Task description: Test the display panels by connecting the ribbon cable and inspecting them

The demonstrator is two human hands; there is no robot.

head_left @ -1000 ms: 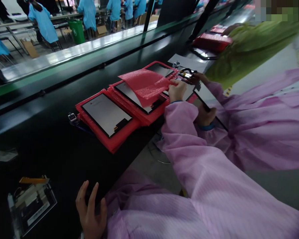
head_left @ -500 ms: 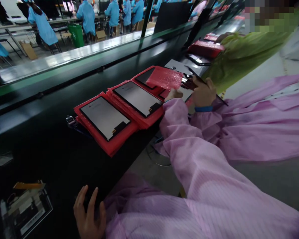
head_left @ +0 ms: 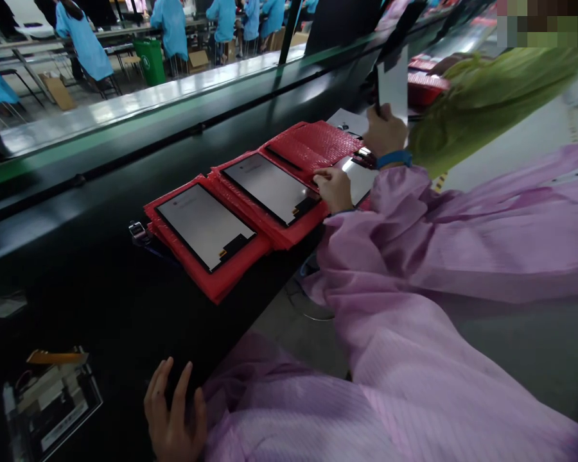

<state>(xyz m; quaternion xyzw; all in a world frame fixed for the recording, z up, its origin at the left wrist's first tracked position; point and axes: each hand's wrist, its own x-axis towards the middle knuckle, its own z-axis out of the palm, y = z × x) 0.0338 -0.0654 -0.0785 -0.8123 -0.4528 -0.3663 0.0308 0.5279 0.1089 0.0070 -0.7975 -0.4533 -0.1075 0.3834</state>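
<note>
My left hand (head_left: 173, 414) lies flat on the near edge of the black bench (head_left: 101, 282), fingers apart and holding nothing. My right hand (head_left: 334, 189) reaches out in a pink sleeve, its fingers curled on the near corner of a red bubble-wrap sheet (head_left: 318, 144) that covers the far display panel. Two bare display panels, a middle one (head_left: 270, 186) and a near one (head_left: 205, 224), lie face up on red bubble-wrap pads. A co-worker's hand (head_left: 385, 131) with a blue wristband holds a thin panel (head_left: 392, 80) upright just beyond my right hand.
A metal-framed part (head_left: 48, 401) with an orange tab sits at the bench's near left. A small clip (head_left: 137, 231) lies by the near pad. The co-worker in pink coat and green cap fills the right. Red trays (head_left: 426, 86) lie farther along. People in blue work behind.
My right hand carried the red bubble-wrap sheet away from the middle panel and laid it over the far one. The co-worker raised a panel from low to upright. My left hand stayed put.
</note>
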